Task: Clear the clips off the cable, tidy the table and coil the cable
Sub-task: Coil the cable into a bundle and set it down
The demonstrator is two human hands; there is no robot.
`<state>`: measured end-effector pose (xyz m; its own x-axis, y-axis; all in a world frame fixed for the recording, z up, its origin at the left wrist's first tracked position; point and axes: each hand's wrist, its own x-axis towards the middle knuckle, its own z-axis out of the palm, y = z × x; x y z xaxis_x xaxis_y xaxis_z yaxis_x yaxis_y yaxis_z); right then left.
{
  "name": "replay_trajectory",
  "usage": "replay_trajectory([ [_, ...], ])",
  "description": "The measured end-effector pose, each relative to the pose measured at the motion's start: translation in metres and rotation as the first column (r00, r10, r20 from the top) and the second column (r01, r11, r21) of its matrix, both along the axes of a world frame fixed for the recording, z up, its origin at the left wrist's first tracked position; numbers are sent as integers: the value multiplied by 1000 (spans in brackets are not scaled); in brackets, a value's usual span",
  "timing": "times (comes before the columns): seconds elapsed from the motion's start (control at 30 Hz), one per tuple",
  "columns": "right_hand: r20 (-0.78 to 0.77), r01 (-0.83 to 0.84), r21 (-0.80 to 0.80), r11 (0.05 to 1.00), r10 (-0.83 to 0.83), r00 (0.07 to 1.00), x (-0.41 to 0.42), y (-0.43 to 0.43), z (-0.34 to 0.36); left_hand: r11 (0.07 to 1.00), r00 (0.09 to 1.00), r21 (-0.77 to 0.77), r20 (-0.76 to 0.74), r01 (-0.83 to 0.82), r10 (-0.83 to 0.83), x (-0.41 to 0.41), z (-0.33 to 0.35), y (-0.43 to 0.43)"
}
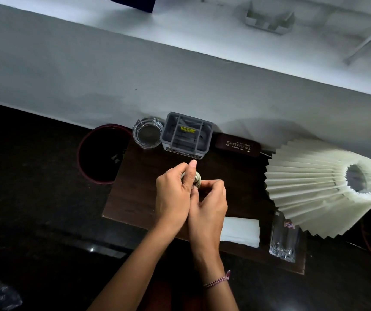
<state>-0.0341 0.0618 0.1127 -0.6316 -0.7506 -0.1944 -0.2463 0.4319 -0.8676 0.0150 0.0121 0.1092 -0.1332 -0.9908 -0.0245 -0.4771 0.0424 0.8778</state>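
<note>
Against the wall: dark bin (103, 153), glass ashtray (148, 132), grey organiser (186, 133), spectacle case (238, 145). Right side: pleated lampshade (310, 191), tumbler (283, 241), folded white tissue (240, 231).

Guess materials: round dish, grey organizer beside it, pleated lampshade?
The dish looks like an ashtray: clear glass, glossy, see-through with a thick, glinting rim. The grey organizer: probably moulded plastic, matte, with uniform colour, thin dividers and rounded corners. The pleated lampshade: off-white paper or stiff fabric, I can't tell which; the folds are sharp and regular and it looks slightly translucent.
</note>
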Motion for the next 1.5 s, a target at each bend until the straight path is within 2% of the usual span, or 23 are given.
replay_trajectory([
  [0.07, 92, -50, 29, 998, 47, 995, -6, 0, -5, 1000, 1000, 6, -4, 23, -23, 3, -2, -2],
  [0.1, 233, -69, 30, 997, 60, 971, -12, -1, -7, 999, 1000, 36, -19, 18, -17, 5, -4, -3],
  [0.13, 437, -85, 17, 996, 69, 897, -18, -3, -7, 995, 999, 97, -47, -9, 14, 8, -7, -5],
  [0.17, 649, -100, -5, 995, 79, 756, -24, -3, -7, 979, 993, 198, -94, -54, 74, 10, -9, -7],
  [0.2, 786, -103, -30, 994, 87, 612, -30, -2, -7, 943, 977, 320, -153, -91, 147, 11, -10, -9],
  [0.27, 871, -138, -76, 987, 133, 473, -41, -1, -8, 868, 945, 480, -211, -124, 252, 13, -13, -11],
  [0.3, 868, -156, -92, 983, 156, 471, -44, 0, -8, 863, 943, 489, -207, -129, 259, 12, -13, -11],
  [0.33, 851, -166, -100, 981, 171, 496, -44, 0, -8, 879, 948, 460, -202, -130, 246, 11, -11, -11],
  [0.4, 804, -140, -78, 987, 145, 577, -40, -3, -6, 952, 979, 274, -114, -133, 170, 7, -7, -9],
  [0.5, 631, -65, 22, 998, 36, 775, -31, -5, -7, 998, 997, -15, 57, -58, 59, -3, 0, -2],
  [0.6, 284, 8, 95, 995, -34, 958, -23, -4, -4, 997, 997, -70, 82, 10, -5, -9, 1, 6],
  [0.67, 147, 55, 58, 997, -63, 987, -18, -4, 0, 995, 998, -88, 56, 39, -34, -11, 0, 7],
  [0.73, 83, 83, 18, 996, -85, 993, -16, -3, 0, 993, 998, -100, 43, 55, -51, -15, 2, 6],
  [0.83, 75, 61, 27, 998, -63, 995, -25, -6, 1, 1000, 1000, -1, -6, 2, -2, -15, 0, 3],
  [0.9, 112, -10, 64, 998, 3, 994, -30, -9, 4, 986, 992, 154, -92, -68, 83, -14, -2, 0],
  [0.93, 170, -59, 66, 996, 47, 984, -32, -9, 5, 954, 969, 286, -196, -92, 152, -15, -1, -2],
  [1.0, 400, -122, 23, 992, 103, 911, -34, -7, 10, 823, 856, 563, -386, -78, 345, -20, 2, -5],
  [1.03, 473, -139, 16, 990, 115, 873, -36, -5, 11, 764, 795, 643, -437, -51, 420, -22, 3, -8],
  [1.07, 470, -163, 17, 986, 136, 872, -39, -4, 14, 728, 755, 685, -464, -25, 463, -23, 3, -10],
  [1.17, 163, -222, 81, 972, 207, 965, -52, -3, 19, 686, 745, 725, -486, 52, 457, -23, 1, -11],
  [1.23, 59, -242, 94, 966, 237, 970, -59, -6, 21, 690, 770, 717, -494, 97, 405, -21, 0, -9],
  [1.4, 53, -271, 146, 951, 266, 962, -77, -8, 20, 606, 760, 701, -607, 375, 232, -6, 2, -15],
  [1.5, 228, -251, 119, 960, 220, 948, -88, -7, 19, 526, 704, 686, -678, 503, 211, 9, 3, -21],
])
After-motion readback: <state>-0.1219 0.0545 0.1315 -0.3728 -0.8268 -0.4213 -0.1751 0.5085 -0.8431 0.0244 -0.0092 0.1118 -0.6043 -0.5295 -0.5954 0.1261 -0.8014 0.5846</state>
